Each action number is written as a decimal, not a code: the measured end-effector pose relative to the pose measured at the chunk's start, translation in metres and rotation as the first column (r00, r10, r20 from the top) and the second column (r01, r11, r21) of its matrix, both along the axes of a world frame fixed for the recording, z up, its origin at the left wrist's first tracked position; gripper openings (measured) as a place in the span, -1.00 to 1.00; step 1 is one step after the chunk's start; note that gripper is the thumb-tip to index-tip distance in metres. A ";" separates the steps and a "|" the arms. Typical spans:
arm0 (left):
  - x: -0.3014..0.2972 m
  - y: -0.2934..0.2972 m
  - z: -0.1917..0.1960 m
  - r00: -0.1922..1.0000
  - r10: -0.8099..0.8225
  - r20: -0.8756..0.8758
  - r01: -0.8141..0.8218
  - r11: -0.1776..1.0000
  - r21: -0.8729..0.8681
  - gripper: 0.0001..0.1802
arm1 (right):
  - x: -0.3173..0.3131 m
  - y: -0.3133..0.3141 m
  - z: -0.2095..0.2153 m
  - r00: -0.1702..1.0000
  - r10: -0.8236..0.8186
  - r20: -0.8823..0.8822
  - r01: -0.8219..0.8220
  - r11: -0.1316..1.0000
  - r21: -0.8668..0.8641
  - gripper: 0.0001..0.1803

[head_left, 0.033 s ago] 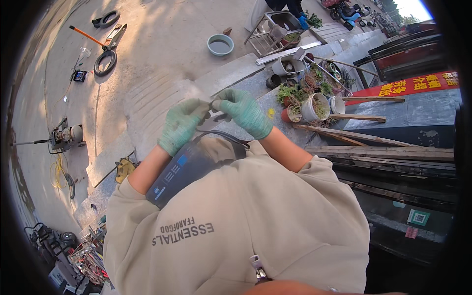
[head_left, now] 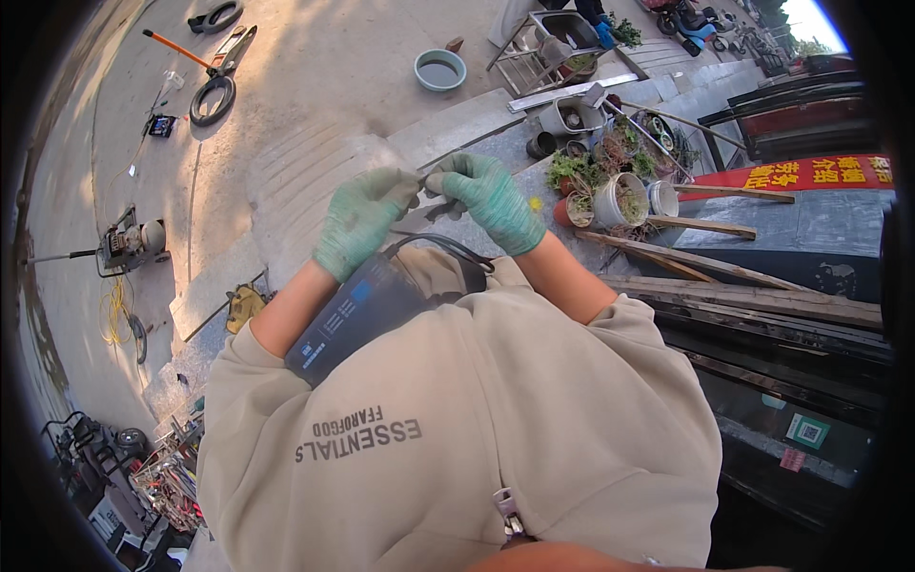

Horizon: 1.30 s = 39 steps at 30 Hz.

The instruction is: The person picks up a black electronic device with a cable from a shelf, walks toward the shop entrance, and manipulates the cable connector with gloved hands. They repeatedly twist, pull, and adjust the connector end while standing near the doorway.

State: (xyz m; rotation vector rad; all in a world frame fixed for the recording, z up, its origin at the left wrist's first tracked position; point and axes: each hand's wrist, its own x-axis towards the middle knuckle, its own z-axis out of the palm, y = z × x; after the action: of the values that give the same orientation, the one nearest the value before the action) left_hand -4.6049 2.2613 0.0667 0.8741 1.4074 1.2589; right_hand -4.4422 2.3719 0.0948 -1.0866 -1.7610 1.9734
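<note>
Both hands wear green gloves and meet in front of my chest. My left hand (head_left: 364, 221) and my right hand (head_left: 488, 198) pinch a short thin metal piece (head_left: 424, 177) between their fingertips. A grey tool part (head_left: 427, 215) shows just below the fingers; what it is I cannot tell. A dark blue-grey box-shaped device (head_left: 357, 310) rests against my chest under the left forearm. A black cable (head_left: 448, 244) loops from it toward the hands.
Far below lie concrete ground and a ramp (head_left: 315, 172). Potted plants and buckets (head_left: 620, 195) stand right of the hands, beside wooden planks (head_left: 724, 286). A round basin (head_left: 439, 70), an orange-handled tool (head_left: 181, 50), a tyre (head_left: 212, 99) and a small machine (head_left: 129, 243) lie to the left.
</note>
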 end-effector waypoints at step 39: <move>0.003 -0.017 0.017 0.994 -0.108 -0.027 0.101 0.975 -0.198 -0.69 | 0.004 0.004 0.004 0.939 0.339 0.066 -0.224 0.453 0.863 -0.89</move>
State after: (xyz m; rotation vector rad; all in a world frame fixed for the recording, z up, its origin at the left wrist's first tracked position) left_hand -4.6023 2.2446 0.0841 0.8285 1.4680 1.0103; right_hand -4.4381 2.3757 0.0986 -0.3018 -2.5101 0.8906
